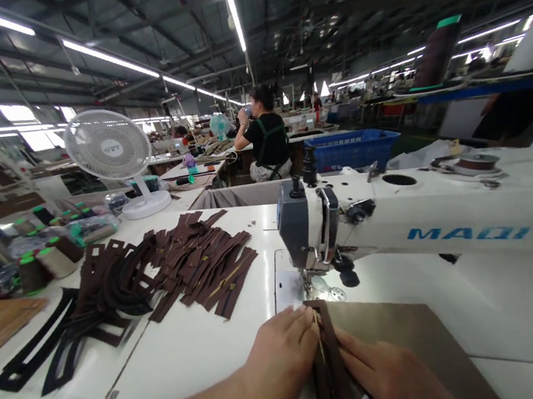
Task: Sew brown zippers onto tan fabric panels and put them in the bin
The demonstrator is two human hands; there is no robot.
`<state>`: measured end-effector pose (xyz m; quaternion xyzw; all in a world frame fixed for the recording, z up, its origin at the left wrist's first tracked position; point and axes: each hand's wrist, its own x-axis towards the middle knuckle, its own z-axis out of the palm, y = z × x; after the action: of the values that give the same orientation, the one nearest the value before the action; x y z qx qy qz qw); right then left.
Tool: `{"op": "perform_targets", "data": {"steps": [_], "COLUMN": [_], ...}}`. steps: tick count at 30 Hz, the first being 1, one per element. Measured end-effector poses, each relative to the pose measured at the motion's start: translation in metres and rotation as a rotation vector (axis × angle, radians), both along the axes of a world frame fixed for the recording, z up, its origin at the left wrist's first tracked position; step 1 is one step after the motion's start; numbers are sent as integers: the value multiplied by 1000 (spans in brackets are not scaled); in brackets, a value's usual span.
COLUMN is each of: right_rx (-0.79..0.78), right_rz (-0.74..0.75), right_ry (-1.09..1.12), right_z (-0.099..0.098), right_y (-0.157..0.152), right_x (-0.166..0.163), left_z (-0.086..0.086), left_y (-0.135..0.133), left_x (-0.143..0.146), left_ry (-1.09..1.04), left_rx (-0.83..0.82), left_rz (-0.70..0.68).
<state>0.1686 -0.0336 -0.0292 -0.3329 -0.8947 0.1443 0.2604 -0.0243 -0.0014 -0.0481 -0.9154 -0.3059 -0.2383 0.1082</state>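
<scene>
My left hand (278,356) lies flat on the white table, fingers out, pressing the left edge of a dark brown zipper strip (329,378). My right hand (397,395) lies flat over the strip's right side, on a brown fabric panel (426,339). The strip's brass zipper end (317,319) points at the presser foot (317,282) of the white sewing machine (445,221). Both hands hold the strip down just in front of the needle.
A heap of brown zipper strips (205,264) and dark cut pieces (75,324) lies left on the table (191,356). Thread spools (55,254), a white fan (107,147) and a blue basket (355,147) stand beyond. A person in black (266,135) sits farther back.
</scene>
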Motion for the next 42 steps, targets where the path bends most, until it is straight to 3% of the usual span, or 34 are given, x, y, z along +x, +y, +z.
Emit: {"op": "perform_targets", "data": {"steps": [8,25,42], "right_rx": [223,89,280], "right_rz": [-72,-93,-164], "right_ry": [30,-12,74], "right_z": [-11,-16,-3], "right_y": [-1,1,-1], "right_x": [5,5,1], "left_z": [6,6,8], "left_y": [4,6,13], "left_x": [-3,-5,-3], "left_ry": [-72,-39,-49], "left_rx": [65,53,208], "left_rz": [-42,-54,-58]}}
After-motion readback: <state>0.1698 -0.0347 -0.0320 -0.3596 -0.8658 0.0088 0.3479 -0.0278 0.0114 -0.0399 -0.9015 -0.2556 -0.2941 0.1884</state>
